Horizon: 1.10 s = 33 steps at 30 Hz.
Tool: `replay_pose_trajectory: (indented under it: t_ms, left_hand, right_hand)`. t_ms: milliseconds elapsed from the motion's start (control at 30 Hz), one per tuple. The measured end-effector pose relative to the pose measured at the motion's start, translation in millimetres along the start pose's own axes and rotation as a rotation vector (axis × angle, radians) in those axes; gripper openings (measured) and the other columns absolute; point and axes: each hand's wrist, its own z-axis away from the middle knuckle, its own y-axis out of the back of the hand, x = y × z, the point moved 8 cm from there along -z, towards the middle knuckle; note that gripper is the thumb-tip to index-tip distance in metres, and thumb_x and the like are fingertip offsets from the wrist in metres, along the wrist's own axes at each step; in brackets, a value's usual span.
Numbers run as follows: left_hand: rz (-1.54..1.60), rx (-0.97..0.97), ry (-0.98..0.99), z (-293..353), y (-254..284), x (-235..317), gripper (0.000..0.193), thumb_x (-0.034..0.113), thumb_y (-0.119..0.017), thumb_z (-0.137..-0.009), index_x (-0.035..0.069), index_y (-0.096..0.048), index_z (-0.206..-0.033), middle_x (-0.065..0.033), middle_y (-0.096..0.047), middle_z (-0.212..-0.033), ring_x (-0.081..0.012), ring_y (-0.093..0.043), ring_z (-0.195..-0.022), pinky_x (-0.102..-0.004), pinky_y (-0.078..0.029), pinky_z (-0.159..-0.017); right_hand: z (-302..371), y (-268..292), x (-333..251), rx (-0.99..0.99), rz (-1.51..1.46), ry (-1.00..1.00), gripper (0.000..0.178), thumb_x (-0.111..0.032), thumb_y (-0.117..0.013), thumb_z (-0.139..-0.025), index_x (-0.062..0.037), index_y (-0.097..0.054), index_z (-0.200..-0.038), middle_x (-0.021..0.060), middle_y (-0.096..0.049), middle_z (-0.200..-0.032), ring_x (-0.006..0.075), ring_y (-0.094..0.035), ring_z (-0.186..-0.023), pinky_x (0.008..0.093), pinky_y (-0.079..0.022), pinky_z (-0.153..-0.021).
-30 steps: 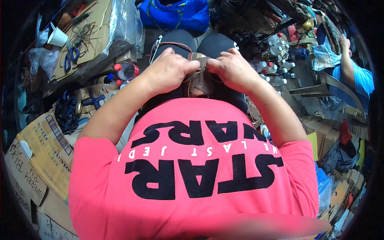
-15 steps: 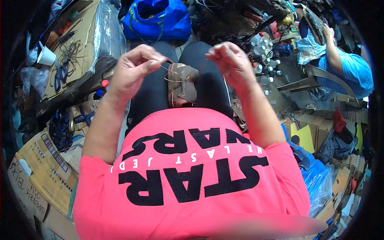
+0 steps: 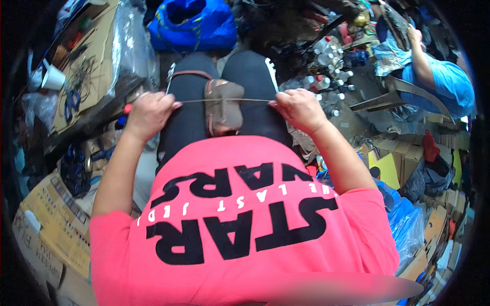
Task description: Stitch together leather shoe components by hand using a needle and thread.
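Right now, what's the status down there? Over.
Left fingers, right fingers: pinched shut, thread stretched between them. Brown shoe-like piece on the lap, thread crossing it. Blue bag ahead, not blocking.

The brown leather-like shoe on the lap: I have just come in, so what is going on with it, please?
A person in a pink T-shirt and dark trousers has the brown leather-like shoe on the lap. The left hand and right hand grip a thin tan cord, stretched straight across the shoe. A narrow reddish-brown strap crosses the left thigh.
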Motion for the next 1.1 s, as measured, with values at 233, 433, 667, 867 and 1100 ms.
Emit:
replay_pose_trajectory:
  t_ms: [233,433,667,867,1100]
  left_hand:
    - [0.462,-0.009,0.285,-39.7,1.5,-15.0,0.036,0.021,-0.068,-0.085,0.016,-0.065,-0.121,-0.0127,-0.062,-0.094,-0.0281,-0.062,-0.086,-0.0365,-0.049,-0.079]
    - [0.521,-0.22,0.015,-92.7,-31.5,20.0,0.041,0.019,-0.072,-0.08,0.016,-0.065,-0.12,-0.0106,-0.062,-0.111,-0.028,-0.062,-0.1,-0.0368,-0.049,-0.089]
    - [0.496,-0.48,-0.022,-105.1,-52.7,28.3,0.04,0.025,-0.077,-0.074,0.012,-0.068,-0.111,-0.0127,-0.066,-0.107,-0.0293,-0.063,-0.101,-0.0386,-0.05,-0.087]
    - [0.508,-0.499,-0.002,-106.1,-52.2,27.3,0.04,0.024,-0.078,-0.073,0.011,-0.069,-0.11,-0.0122,-0.067,-0.108,-0.0292,-0.063,-0.102,-0.0395,-0.05,-0.089]
    - [0.55,-0.529,0.026,-108.6,-56.7,25.1,0.04,0.022,-0.078,-0.072,0.011,-0.069,-0.11,-0.0119,-0.067,-0.108,-0.0285,-0.063,-0.102,-0.0385,-0.049,-0.09]
  right_hand:
    - [24.5,-28.2,63.6,-0.003,-1.144,-0.564,0.038,-0.008,-0.058,-0.091,-0.0133,-0.06,-0.129,0.0035,-0.057,-0.109,0.0129,-0.054,-0.086,0.0295,-0.047,-0.08]
    - [-25.1,21.3,-15.1,0.035,-0.549,-0.146,0.029,-0.003,-0.064,-0.083,-0.0142,-0.071,-0.108,0.0054,-0.062,-0.088,0.0178,-0.059,-0.078,0.0306,-0.047,-0.076]
    - [-35.5,2.3,-29.5,0.012,-0.349,-0.07,0.013,-0.013,-0.074,-0.077,-0.0119,-0.074,-0.09,0.0072,-0.062,-0.075,0.0241,-0.062,-0.073,0.0339,-0.047,-0.067]
    - [-47.9,3.5,-27.3,0.036,-0.51,-0.115,0.013,-0.013,-0.073,-0.077,-0.0099,-0.075,-0.089,0.0087,-0.059,-0.07,0.0236,-0.06,-0.064,0.0331,-0.047,-0.059]
    - [-60.3,15.4,-36.7,-0.048,-0.346,-0.032,0.014,-0.011,-0.073,-0.074,-0.0098,-0.075,-0.088,0.0106,-0.06,-0.071,0.0246,-0.062,-0.067,0.0343,-0.049,-0.061]
